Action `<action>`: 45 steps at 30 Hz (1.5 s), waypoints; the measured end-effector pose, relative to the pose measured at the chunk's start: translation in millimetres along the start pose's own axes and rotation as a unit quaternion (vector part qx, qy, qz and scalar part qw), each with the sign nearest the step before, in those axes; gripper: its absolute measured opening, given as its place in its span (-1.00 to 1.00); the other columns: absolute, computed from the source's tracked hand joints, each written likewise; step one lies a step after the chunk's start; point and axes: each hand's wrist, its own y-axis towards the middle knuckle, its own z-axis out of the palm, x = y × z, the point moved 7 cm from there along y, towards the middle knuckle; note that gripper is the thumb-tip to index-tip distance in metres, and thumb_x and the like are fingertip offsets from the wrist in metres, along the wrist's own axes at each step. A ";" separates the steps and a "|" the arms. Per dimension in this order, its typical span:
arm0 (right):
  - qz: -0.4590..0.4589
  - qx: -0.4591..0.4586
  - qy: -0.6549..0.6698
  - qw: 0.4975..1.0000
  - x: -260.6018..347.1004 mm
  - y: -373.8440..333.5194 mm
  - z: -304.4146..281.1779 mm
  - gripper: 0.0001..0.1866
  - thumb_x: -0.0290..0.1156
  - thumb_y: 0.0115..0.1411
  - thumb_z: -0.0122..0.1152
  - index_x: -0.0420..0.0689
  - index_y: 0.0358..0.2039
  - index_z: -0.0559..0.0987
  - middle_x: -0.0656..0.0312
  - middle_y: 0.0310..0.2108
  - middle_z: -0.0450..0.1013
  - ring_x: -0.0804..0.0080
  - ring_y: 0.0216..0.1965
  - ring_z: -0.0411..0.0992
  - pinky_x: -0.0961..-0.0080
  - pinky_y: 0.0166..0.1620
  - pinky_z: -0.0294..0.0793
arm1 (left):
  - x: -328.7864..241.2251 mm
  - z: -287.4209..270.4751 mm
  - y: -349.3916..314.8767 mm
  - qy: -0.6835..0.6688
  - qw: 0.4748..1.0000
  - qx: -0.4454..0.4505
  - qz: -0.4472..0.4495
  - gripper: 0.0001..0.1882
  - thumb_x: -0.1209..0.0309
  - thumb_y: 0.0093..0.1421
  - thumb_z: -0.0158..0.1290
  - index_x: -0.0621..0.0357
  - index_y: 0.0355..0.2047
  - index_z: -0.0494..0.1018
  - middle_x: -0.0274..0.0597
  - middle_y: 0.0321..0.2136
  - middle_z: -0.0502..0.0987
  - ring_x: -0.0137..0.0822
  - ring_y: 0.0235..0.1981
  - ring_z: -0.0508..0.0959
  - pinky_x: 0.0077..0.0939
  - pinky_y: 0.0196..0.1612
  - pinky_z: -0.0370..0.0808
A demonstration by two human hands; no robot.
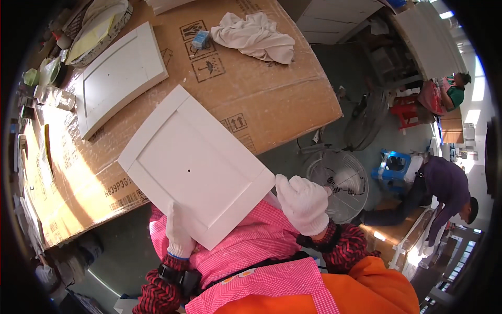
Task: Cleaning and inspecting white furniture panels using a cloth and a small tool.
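A white framed panel like a cabinet door (191, 162), with a small dark hole near its middle, lies tilted between the cardboard-covered table and my lap. My left hand (179, 233), in a white glove, grips its lower left edge. The thumb rests on the face and the other fingers are hidden underneath. At the panel's right corner is my gloved right hand (302, 204), its fingers curled closed against the edge. Whatever those fingers may hold is hidden.
Cardboard (293, 99) covers the table. On it lie a second white panel (123, 73), a crumpled cloth (253, 37) and a small blue block (200, 40). A round floor fan (337, 178) stands to the right, near a bending person (447, 180). Another person (454, 97) sits farther off.
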 end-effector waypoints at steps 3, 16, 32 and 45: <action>0.008 -0.024 0.006 1.000 -5.3 -0.8 3.4 -0.81 -0.44 0.15 0.36 -0.04 -0.20 0.65 0.30 -0.55 0.26 0.37 -0.55 0.43 0.40 -0.49 0.42 | -0.9 0.4 1.1 0.016 1.000 -0.009 0.002 -0.45 -0.02 0.52 -0.04 0.15 0.27 0.36 -0.15 0.09 0.52 -0.18 0.10 0.56 -0.23 0.17 0.57; 0.004 -0.020 0.014 1.000 5.2 0.6 -2.8 -0.77 -0.44 0.16 0.37 -0.06 -0.14 0.66 0.31 -0.54 0.28 0.37 -0.53 0.44 0.41 -0.48 0.43 | -0.2 3.0 -1.1 0.004 1.000 -0.007 -0.024 -0.37 -0.05 0.50 -0.03 0.17 0.34 0.28 -0.10 0.14 0.49 -0.13 0.14 0.55 -0.18 0.18 0.58; 0.014 -0.020 -0.001 1.000 3.0 1.7 -2.7 -0.72 -0.50 0.11 0.37 -0.04 -0.13 0.68 0.30 -0.55 0.28 0.38 -0.55 0.42 0.41 -0.51 0.39 | -9.7 13.7 -6.8 0.026 0.999 -0.006 -0.020 -0.42 0.00 0.54 -0.09 0.18 0.34 0.28 -0.13 0.14 0.48 -0.18 0.16 0.53 -0.23 0.22 0.54; 0.019 -0.018 0.036 0.999 3.1 3.3 -1.4 -0.73 -0.40 0.08 0.32 0.03 -0.16 0.57 0.30 -0.52 0.24 0.36 -0.52 0.42 0.37 -0.50 0.45 | -8.4 12.6 -5.0 -0.017 1.000 -0.021 -0.001 -0.57 0.06 0.56 -0.07 0.19 0.11 0.43 -0.25 -0.15 0.54 -0.32 -0.10 0.58 -0.41 -0.01 0.59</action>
